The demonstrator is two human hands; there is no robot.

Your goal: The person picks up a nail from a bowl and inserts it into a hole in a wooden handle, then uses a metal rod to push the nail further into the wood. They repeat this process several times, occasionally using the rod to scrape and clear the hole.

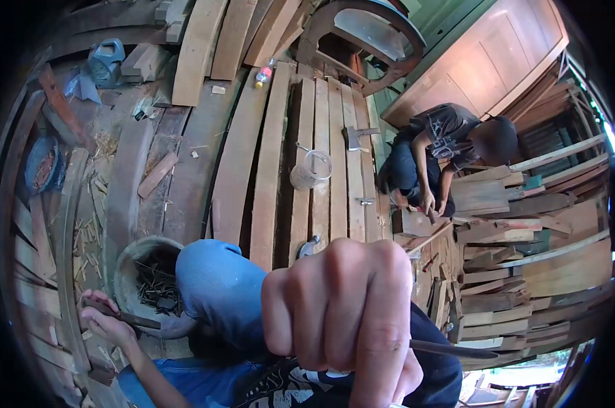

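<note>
Right hand (341, 306): clenched, apparently around a dark pointed rod (454, 349); fingers were best kept off its tip;
Left hand (110, 325): grasped a dark strip (141, 319), perhaps a blade, at the bucket (125, 277);
Co-worker (450, 139): crouched beyond the planks (267, 170).

Looks down and forward from up on the head, in just one view. Sits very close to the right hand (341, 306), big in front. Sees the left hand (110, 325) smaller, farther off. Looks over a knee (219, 279) and across long boards (270, 163) to another person (450, 139). Bends the room, with dark round edges.
</note>
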